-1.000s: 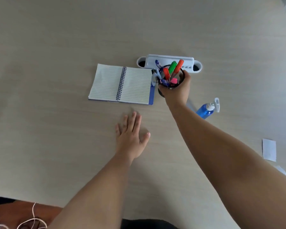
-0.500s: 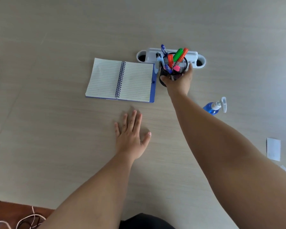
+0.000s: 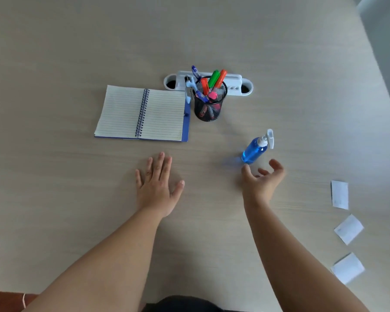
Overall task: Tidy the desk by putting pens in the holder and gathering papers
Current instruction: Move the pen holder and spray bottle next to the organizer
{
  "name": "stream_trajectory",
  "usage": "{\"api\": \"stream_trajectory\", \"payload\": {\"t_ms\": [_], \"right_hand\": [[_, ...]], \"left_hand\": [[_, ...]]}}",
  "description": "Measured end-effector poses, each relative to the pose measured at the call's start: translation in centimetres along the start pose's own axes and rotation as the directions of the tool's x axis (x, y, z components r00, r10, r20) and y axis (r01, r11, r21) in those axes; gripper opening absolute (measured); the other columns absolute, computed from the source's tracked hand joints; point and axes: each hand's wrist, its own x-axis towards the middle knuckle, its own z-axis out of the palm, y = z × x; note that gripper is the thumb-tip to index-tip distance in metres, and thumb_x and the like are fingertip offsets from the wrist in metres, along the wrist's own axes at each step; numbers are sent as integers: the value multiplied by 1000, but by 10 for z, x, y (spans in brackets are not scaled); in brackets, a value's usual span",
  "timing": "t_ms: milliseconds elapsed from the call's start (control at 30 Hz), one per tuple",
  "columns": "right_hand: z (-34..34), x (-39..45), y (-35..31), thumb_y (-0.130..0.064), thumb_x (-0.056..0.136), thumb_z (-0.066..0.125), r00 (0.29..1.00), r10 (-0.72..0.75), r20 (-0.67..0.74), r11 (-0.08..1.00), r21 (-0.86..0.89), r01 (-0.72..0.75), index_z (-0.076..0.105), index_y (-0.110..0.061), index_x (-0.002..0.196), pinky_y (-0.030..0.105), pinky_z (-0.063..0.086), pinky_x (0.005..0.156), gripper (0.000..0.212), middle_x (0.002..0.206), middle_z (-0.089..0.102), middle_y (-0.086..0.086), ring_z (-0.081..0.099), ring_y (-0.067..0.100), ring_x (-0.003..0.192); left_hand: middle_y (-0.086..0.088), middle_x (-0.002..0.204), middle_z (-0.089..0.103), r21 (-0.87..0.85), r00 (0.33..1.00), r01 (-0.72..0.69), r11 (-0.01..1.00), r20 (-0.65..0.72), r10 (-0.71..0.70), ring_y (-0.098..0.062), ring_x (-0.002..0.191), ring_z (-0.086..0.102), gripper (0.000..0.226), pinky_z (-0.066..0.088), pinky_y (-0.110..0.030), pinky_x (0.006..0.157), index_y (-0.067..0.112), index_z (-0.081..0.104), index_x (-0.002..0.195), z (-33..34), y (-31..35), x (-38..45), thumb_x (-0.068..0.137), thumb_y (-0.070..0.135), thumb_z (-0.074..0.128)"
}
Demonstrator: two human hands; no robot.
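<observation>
Overhead, both hands empty: left hand (image 3: 159, 185) flat on the pale desk (image 3: 279, 41), right hand (image 3: 265, 180) spread.

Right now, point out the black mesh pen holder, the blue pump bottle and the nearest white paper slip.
black mesh pen holder (image 3: 208, 109), head view, front mesh wall
blue pump bottle (image 3: 253, 150), head view, blue body
nearest white paper slip (image 3: 347, 267), head view, sheet centre

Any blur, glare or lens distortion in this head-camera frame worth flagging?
Head view: the right hand is slightly motion-blurred; the left hand is sharper. Light is soft and even, with faint shadows and no glare on the desk. Wide-angle stretch enlarges the forearms near the bottom edge; the paper slips look soft.
</observation>
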Motion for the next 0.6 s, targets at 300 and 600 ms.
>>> {"api": "stream_trajectory", "payload": {"t_ms": [300, 600], "right_hand": [[32, 51, -22, -24, 81, 70, 957, -174, 231, 926, -292, 239, 51, -24, 118, 38, 52, 82, 41, 109, 65, 6, 61, 25, 97], [109, 127, -75, -23, 82, 70, 934, -226, 275, 885, -342, 315, 55, -9, 116, 29, 43, 76, 40, 112, 64, 8, 60, 27, 101]], "left_hand": [[10, 162, 0, 3, 1000, -9, 1000, -17, 9, -22, 149, 3, 78, 4, -57, 117, 32, 5, 152, 1, 0, 1, 85, 67, 23], [12, 162, 1, -4, 1000, 10, 1000, -25, -10, -20, 149, 2, 78, 4, -54, 118, 34, 3, 152, 4, 0, 2, 85, 66, 27]]}}
